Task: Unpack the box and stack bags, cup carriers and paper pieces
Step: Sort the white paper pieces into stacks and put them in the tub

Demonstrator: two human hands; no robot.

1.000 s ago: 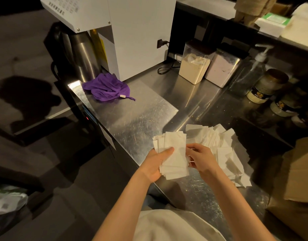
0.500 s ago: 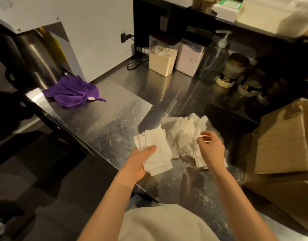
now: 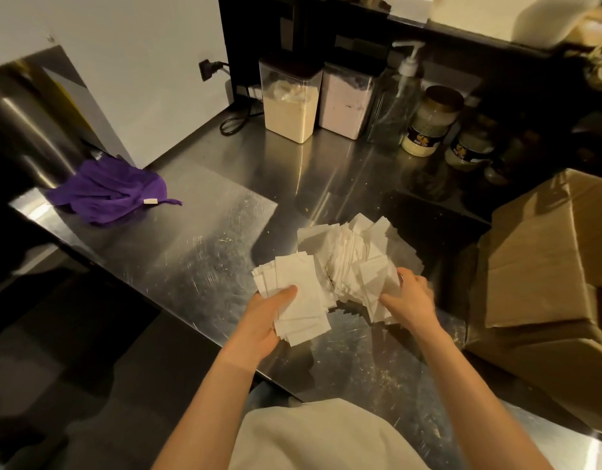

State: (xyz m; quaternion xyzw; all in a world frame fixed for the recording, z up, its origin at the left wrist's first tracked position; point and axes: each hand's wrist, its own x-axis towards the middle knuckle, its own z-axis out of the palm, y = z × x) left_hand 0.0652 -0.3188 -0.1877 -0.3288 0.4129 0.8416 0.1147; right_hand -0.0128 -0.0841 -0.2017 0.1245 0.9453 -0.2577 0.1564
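Paper stack [image 3: 298, 293] in left hand [image 3: 259, 325]; right hand [image 3: 411, 301] pinches pile [image 3: 354, 252] (fanned).

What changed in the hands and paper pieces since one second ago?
The right hand left the stack, moved right to the loose pile and now grips pieces at its near edge. The left hand still holds the stack; purple cloth and cardboard box stayed.
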